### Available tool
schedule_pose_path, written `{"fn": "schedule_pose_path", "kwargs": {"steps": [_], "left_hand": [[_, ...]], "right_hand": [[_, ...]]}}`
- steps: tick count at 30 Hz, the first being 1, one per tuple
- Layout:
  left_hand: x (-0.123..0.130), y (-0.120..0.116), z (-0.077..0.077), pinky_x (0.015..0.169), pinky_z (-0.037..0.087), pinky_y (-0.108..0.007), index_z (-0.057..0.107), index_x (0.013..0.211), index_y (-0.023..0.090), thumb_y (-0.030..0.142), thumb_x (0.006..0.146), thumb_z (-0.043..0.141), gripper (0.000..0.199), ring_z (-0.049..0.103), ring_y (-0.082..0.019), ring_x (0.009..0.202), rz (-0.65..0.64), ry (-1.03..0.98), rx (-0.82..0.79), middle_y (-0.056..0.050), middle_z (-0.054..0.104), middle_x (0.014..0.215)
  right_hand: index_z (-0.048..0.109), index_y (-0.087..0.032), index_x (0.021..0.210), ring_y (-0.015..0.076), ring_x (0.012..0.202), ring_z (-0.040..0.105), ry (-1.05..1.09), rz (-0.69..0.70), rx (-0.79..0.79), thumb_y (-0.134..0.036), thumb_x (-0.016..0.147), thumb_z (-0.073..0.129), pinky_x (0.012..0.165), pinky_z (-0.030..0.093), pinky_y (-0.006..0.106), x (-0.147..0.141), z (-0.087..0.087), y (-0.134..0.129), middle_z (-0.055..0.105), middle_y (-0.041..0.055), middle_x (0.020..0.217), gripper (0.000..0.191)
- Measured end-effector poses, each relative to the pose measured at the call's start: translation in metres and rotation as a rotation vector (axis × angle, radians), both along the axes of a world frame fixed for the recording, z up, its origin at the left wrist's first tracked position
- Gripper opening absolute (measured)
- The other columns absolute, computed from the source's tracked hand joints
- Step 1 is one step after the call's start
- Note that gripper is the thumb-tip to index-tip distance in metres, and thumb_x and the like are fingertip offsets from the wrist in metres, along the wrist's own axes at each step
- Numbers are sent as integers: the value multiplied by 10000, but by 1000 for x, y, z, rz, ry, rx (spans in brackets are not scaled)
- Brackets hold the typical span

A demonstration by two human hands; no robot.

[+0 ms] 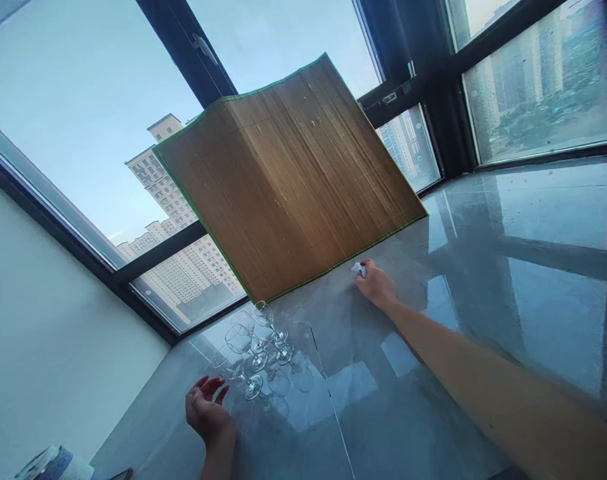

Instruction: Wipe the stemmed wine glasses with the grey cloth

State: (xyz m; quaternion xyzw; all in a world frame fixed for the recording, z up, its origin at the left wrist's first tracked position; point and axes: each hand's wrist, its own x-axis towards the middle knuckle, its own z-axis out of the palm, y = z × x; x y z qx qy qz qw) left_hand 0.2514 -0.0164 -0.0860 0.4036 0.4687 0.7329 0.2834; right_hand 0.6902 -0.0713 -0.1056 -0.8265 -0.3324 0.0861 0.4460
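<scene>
My right hand (376, 283) is closed around a small crumpled white tissue (358, 269), low over the grey glossy ledge (383, 413) and close to the bottom edge of a brown slatted mat (293, 187). The green-edged mat leans upright against the window. Several clear stemmed glasses (253, 385) stand together at the left of the ledge, near the mat's lower left corner. Beside them, on the near left side, my left hand (208, 405) has its fingers loosely curled and apart, with nothing in it.
Dark-framed windows (423, 87) rise behind the ledge, with tall buildings outside. A white wall (48, 287) borders the left side. At the bottom left corner sits a white and blue roll-like object (56, 465), with a small dark item (121, 475) beside it.
</scene>
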Motion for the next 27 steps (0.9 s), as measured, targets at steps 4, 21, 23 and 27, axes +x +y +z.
{"fn": "schedule_pose_path", "kwargs": {"steps": [4,21,23,27], "left_hand": [[0,-6,-5,696,531,-346,566,947,207,392,856,447,238,637,-185,751,-132,19,16,-19,638,810],[18,-13,-7,943,514,-425,517,1159,302,750,785,563,586,674,-270,1114,-479,-56,-153,-65,689,1137],[19,-14,-7,956,512,-426,518,1175,308,768,769,586,617,684,-266,1103,-517,-68,-158,-61,697,1140],[18,-14,-7,955,513,-426,507,1187,309,782,763,604,643,720,-256,1016,-588,-87,-163,-58,723,1093]], "right_hand": [[526,-213,1340,299,974,687,-14,-5,7,-285,927,466,743,448,347,1,-2,1,722,136,1065,423],[529,-223,1353,307,986,685,-15,-10,17,-292,935,464,750,452,359,2,-5,2,716,141,1086,429],[531,-220,1349,314,990,685,-12,-11,11,-288,926,467,744,453,360,2,-4,2,717,140,1096,433],[539,-216,1328,312,982,686,-14,-13,13,-287,916,471,725,448,353,3,-5,3,718,138,1093,424]]}}
